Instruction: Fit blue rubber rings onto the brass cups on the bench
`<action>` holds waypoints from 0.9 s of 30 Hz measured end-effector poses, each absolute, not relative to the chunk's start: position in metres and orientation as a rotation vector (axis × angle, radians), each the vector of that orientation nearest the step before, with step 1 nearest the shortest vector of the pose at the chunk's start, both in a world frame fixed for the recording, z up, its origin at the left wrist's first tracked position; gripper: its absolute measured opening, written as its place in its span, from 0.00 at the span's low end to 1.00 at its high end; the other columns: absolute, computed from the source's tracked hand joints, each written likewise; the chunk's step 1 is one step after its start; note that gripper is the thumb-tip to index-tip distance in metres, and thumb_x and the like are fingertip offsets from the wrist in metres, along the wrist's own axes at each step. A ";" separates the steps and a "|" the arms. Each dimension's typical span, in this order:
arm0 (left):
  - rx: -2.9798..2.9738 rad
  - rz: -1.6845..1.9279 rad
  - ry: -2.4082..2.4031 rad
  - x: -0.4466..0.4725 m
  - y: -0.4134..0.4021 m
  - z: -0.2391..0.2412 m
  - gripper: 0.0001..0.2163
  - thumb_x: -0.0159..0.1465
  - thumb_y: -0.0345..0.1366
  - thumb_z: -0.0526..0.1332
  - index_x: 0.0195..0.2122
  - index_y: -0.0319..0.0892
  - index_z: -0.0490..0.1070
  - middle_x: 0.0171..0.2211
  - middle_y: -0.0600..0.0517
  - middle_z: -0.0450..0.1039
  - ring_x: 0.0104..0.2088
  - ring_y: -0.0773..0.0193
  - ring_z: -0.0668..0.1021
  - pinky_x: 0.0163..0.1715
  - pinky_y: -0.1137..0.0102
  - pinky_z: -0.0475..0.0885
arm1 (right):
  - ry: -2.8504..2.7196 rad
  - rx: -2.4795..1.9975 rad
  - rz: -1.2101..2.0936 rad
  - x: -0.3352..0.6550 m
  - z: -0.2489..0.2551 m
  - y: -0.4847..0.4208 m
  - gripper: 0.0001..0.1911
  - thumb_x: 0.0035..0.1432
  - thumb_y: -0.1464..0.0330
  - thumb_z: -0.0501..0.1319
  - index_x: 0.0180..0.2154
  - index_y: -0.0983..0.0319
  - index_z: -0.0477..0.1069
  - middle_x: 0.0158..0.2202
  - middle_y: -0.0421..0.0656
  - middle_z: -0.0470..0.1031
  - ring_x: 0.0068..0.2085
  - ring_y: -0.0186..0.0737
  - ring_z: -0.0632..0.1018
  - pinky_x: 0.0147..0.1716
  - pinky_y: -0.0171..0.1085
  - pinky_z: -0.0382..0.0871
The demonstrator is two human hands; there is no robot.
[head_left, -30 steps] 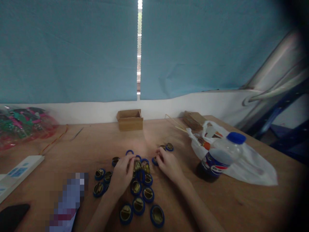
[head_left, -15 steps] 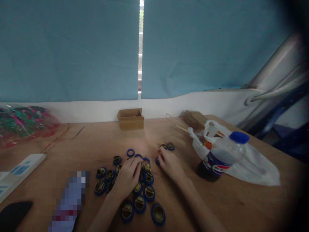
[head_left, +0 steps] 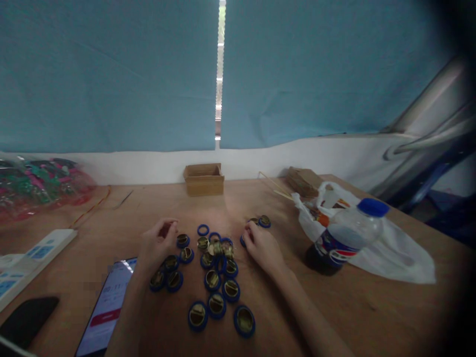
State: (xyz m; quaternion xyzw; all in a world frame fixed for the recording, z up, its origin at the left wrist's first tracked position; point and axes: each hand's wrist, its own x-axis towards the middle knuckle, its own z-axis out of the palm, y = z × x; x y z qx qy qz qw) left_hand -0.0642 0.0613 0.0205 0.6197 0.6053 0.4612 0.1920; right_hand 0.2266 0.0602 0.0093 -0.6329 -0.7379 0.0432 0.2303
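Observation:
Several round blue-rimmed discs with gold centres lie scattered on the wooden table in front of me. My left hand hovers at the left edge of the pile, fingers curled in a pinch; what it holds is too small to make out. My right hand rests at the right of the pile, fingers bent down onto a blue disc. An empty blue ring lies at the far side of the pile. Two more discs sit just beyond my right hand.
A lit phone lies at the near left, a dark object beside it, and a white power strip further left. A cola bottle lies on a white plastic bag at right. A small cardboard box stands at the back.
My left hand has drawn away from the middle of the pile to its left edge and lifted slightly. The right hand has stayed about where it was. The view tilted a little.

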 end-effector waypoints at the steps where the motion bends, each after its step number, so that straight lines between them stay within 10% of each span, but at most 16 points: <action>1: 1.732 1.277 1.703 -0.067 0.062 0.020 0.13 0.61 0.45 0.57 0.40 0.42 0.73 0.30 0.50 0.77 0.31 0.61 0.79 0.31 0.70 0.72 | -2.024 -1.734 0.111 0.226 0.009 0.060 0.05 0.61 0.71 0.51 0.34 0.61 0.64 0.32 0.44 0.75 0.31 0.39 0.75 0.28 0.34 0.56; 15: 2.079 1.065 1.770 -0.047 0.060 0.011 0.09 0.63 0.39 0.54 0.38 0.43 0.71 0.25 0.52 0.74 0.28 0.60 0.76 0.32 0.67 0.68 | -1.923 -1.511 0.100 0.224 0.005 0.063 0.06 0.60 0.72 0.52 0.31 0.62 0.65 0.33 0.45 0.70 0.33 0.40 0.72 0.32 0.35 0.63; 27: 2.440 0.951 1.287 0.015 0.036 -0.001 0.17 0.61 0.36 0.59 0.52 0.47 0.67 0.50 0.47 0.70 0.52 0.53 0.69 0.53 0.56 0.64 | -2.010 -1.204 0.420 0.199 -0.008 0.056 0.14 0.57 0.79 0.51 0.41 0.62 0.71 0.40 0.46 0.76 0.43 0.41 0.75 0.46 0.40 0.66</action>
